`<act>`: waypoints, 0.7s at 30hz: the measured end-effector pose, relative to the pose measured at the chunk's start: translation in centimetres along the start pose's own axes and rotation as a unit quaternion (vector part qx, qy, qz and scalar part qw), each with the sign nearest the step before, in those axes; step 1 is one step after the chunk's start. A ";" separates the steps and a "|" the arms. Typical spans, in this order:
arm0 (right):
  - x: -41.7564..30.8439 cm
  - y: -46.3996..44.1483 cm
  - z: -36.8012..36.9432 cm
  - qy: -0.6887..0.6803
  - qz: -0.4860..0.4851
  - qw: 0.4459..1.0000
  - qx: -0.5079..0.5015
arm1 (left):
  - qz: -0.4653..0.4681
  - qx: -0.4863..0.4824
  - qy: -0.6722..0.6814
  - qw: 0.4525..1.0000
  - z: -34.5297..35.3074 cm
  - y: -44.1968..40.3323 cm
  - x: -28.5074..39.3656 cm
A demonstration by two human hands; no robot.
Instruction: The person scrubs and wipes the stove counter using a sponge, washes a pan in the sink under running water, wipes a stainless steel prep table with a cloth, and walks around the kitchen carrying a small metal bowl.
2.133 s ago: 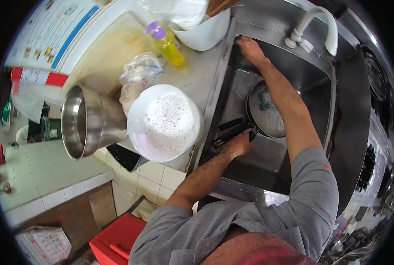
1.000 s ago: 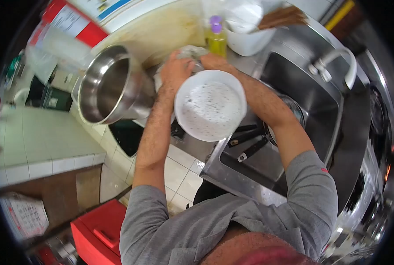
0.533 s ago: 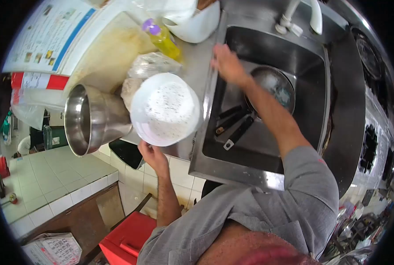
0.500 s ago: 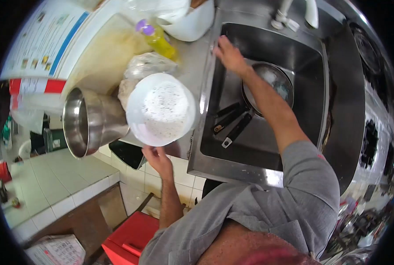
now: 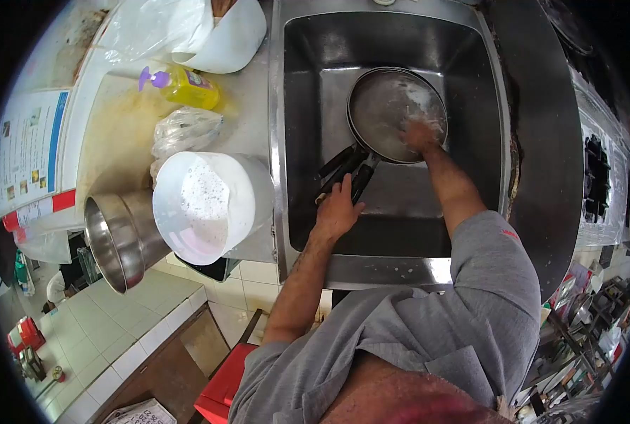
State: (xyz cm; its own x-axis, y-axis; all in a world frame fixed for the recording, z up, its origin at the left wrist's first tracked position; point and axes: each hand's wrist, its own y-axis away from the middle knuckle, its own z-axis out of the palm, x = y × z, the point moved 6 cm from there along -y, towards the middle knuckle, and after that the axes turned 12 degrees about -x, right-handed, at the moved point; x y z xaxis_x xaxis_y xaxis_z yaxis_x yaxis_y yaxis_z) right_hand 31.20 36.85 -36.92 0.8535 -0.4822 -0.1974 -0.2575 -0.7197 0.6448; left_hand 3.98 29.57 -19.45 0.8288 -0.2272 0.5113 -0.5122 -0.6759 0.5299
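A stack of frying pans [image 5: 382, 113] lies in the metal sink, and the top one has whitish suds or liquid in it. My right hand [image 5: 419, 136] reaches down into the top pan near its lower right rim. Its fingers are blurred, so whatever they hold cannot be made out. My left hand [image 5: 339, 212] is at the dark pan handles [image 5: 345, 169], fingers stretched and apart, not wrapped round any handle. Whether its fingertips touch a handle is unclear.
The sink [image 5: 393, 272] has a raised rim. On the counter to its left stand a white bucket [image 5: 251, 194] with foamy liquid, a tipped metal pot [image 5: 121, 240], a clear plastic bag [image 5: 186, 131] and a yellow soap bottle [image 5: 191, 88]. A white container [image 5: 234, 42] sits behind.
My right hand has moved from the sink's upper left edge down into the pan. My left hand has gone from below the white bucket to the pan handles. The view has shifted.
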 end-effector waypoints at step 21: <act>0.4 -3.7 -3.1 0.177 -0.080 0.966 0.171 | -0.079 -0.199 0.067 0.975 1.1 -2.5 -0.9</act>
State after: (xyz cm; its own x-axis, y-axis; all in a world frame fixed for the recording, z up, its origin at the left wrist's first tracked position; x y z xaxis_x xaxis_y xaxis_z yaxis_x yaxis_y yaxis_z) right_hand 33.94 40.85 -37.08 0.9805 -0.1944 0.0289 -0.1928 -0.9226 0.3340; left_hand 4.78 30.66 -21.97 0.8813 -0.0312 0.4715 -0.4493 -0.3645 0.8156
